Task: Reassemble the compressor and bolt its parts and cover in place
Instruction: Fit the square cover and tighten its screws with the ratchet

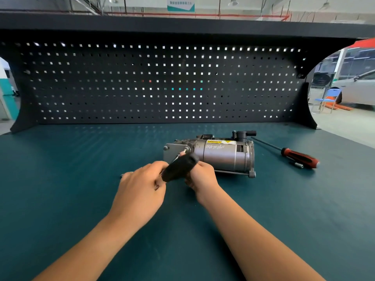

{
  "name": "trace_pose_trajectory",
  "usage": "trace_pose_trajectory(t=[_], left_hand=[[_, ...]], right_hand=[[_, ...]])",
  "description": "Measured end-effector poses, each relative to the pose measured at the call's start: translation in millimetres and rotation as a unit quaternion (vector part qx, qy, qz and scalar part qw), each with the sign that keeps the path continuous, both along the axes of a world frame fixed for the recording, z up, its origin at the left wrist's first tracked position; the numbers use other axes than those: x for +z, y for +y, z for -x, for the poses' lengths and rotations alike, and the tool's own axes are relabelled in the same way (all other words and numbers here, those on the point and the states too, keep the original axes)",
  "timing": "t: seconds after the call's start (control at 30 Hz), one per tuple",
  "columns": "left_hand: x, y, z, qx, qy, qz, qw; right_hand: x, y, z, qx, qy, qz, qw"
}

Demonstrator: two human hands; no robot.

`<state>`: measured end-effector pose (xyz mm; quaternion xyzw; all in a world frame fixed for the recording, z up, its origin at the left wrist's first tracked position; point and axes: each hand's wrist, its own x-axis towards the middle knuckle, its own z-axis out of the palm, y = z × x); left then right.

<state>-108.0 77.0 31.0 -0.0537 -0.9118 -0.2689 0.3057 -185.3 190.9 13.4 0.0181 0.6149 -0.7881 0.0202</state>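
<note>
Grey cast metal, smooth along the drum: the cylindrical compressor lies on the textured green bench mat, long axis left to right, just beyond both hands. Its flat cover plate faces left, and a bolt there meets the slim steel tip of a black-handled driver slanting up and away. Curled round the handle's butt is the left hand; the right hand wraps its front. A red-and-black screwdriver lies well apart, far right.
</note>
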Motion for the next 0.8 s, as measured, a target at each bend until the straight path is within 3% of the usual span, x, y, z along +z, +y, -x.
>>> trace_pose_trajectory(t=[0.1,0.17,0.2,0.23,0.3,0.37,0.43,0.47,0.53,0.6,0.67,0.73,0.77,0.8], left_hand=[[-4,-3,4,-0.045,-0.019,-0.016,0.999],[-4,-3,4,-0.11,-0.087,-0.17,0.975],[-4,0,3,-0.145,-0.135,-0.282,0.939],[-4,5,0,-0.174,-0.188,-0.403,0.879],[-1,14,-2,-0.204,-0.269,-0.602,0.724],[1,15,-1,-0.196,-0.297,-0.716,0.6],[3,11,1,-0.18,-0.283,-0.779,0.529],[5,9,1,-0.173,-0.272,-0.794,0.515],[8,7,3,-0.161,-0.253,-0.792,0.532],[11,6,5,-0.147,-0.246,-0.74,0.608],[11,3,8,-0.125,-0.233,-0.605,0.751],[8,-1,9,-0.097,-0.187,-0.366,0.907],[6,-3,9,-0.078,-0.148,-0.227,0.959],[3,-3,8,-0.058,-0.116,-0.091,0.987]], right_hand=[[0,-5,1,0.025,0.02,0.007,0.999],[0,-8,0,0.034,0.022,-0.004,0.999],[-1,-9,-1,0.04,0.019,0.001,0.999],[-1,-9,-2,0.047,0.016,0.01,0.999],[-1,-8,-2,0.052,0.009,0.019,0.998],[0,-7,-1,0.051,-0.007,0.037,0.998],[1,-6,2,0.05,-0.015,0.038,0.998],[1,-6,2,0.053,-0.015,0.026,0.998],[-1,-7,3,0.055,-0.017,0.016,0.998],[-1,-7,3,0.056,-0.016,0.02,0.998],[0,-7,3,0.056,-0.019,0.025,0.998],[1,-8,3,0.057,-0.032,0.033,0.997],[1,-8,3,0.058,-0.04,0.042,0.997],[1,-9,3,0.061,-0.049,0.052,0.996]])
